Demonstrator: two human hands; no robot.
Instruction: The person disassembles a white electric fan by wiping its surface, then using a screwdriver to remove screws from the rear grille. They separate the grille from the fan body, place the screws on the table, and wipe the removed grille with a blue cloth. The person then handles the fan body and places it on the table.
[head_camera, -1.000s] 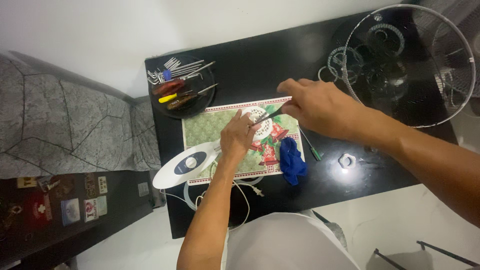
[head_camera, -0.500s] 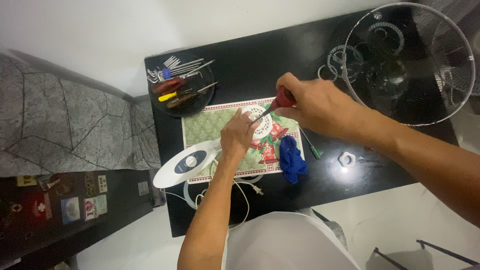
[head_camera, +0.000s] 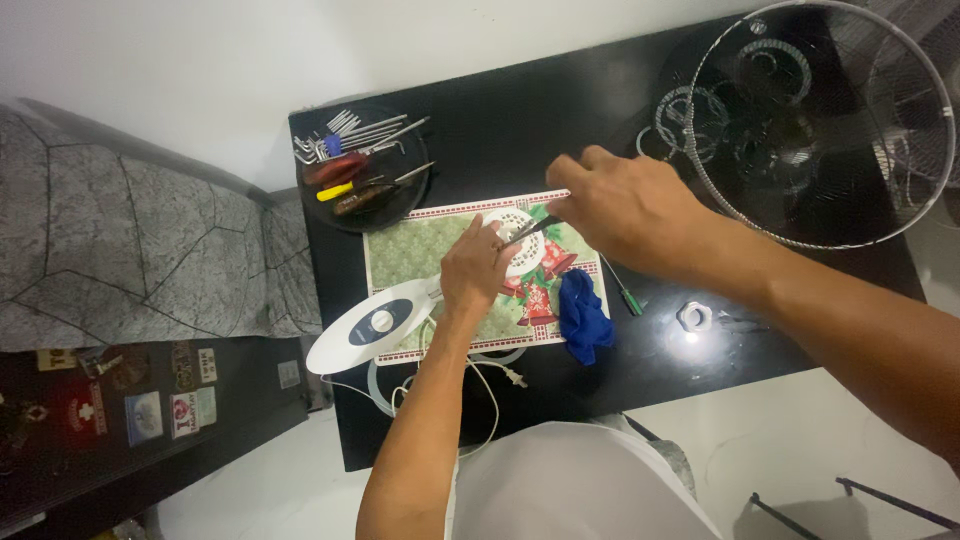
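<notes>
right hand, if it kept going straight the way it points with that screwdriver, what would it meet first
The right hand points its screwdriver down-left at the round white fan part on the patterned mat. It would likely meet that part first, right beside the left hand; depth is hard to judge.

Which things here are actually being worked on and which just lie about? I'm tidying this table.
In use: left hand steadying the white fan part; right hand with a screwdriver; placemat.

Lying about: tool dish, blue cloth, wire fan guard, white nut, green screwdriver.
</notes>
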